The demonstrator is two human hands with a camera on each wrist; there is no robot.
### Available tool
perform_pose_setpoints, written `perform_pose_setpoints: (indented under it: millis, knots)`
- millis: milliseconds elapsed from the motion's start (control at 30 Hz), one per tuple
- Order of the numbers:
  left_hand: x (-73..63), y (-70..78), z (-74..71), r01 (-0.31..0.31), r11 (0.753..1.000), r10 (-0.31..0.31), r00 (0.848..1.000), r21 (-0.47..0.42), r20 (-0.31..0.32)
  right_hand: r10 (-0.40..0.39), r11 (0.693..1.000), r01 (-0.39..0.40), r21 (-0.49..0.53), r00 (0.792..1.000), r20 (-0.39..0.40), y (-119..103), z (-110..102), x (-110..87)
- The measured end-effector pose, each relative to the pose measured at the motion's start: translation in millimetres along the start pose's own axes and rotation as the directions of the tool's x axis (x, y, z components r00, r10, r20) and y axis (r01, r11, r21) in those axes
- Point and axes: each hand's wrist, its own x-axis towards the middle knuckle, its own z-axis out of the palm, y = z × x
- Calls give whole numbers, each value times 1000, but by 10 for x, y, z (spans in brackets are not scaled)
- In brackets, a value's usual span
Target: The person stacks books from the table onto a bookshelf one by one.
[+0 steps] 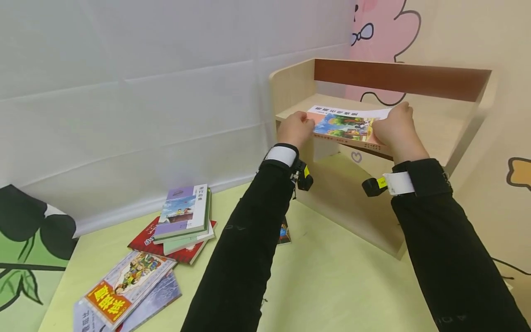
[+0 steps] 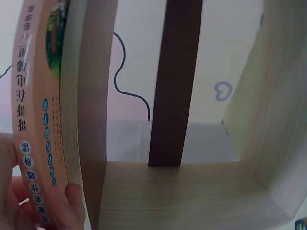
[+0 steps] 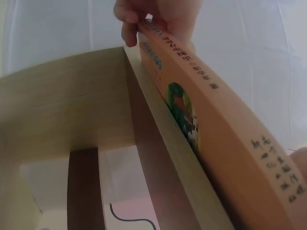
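Observation:
A book with an orange spine and a colourful picture cover lies flat at the front edge of the upper shelf of a small wooden bookcase. At its left end my left hand pinches it, thumb on one face and fingers on the other, as the left wrist view shows. My right hand grips the right end. The orange spine faces me, close along the shelf board's edge in the right wrist view.
On the green tabletop to the left, a purple-and-white book tops a small stack with a red book in it. Nearer, a book with yellow lettering overlaps a bluish one. Another book shows partly behind my left sleeve.

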Motion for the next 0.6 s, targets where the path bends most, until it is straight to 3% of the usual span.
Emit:
perform_pose_setpoints:
  millis: [100, 233, 333, 400, 467, 500, 533, 600]
  knots:
    - [7, 7, -3, -32, 992, 29, 999, 121, 20, -40, 993, 40, -115, 999, 0, -2, 1, 36]
    - [16, 7, -9, -49, 981, 50, 999, 187, 1, -113, 962, 113, -249, 993, 12, -19, -8, 93]
    - [11, -3, 8, -73, 969, 86, 995, 237, -46, -145, 960, 145, -240, 989, 20, -27, 3, 82]
    - [-4, -18, 32, -115, 955, 150, 982, 274, -111, -190, 962, 187, -201, 982, 5, -21, 25, 25]
    - [-33, -44, 60, -210, 933, 269, 946, 291, -179, -267, 954, 261, -148, 964, -20, -9, 43, -86]
    - [-57, -63, 72, -279, 913, 346, 917, 298, -200, -326, 937, 317, -149, 945, -37, 0, 56, -154]
    - [-86, -90, 81, -367, 879, 438, 874, 306, -209, -396, 908, 382, -172, 917, -50, 11, 73, -225]
    - [-145, -160, 105, -553, 768, 625, 757, 322, -190, -527, 828, 496, -261, 847, -64, 38, 118, -370]
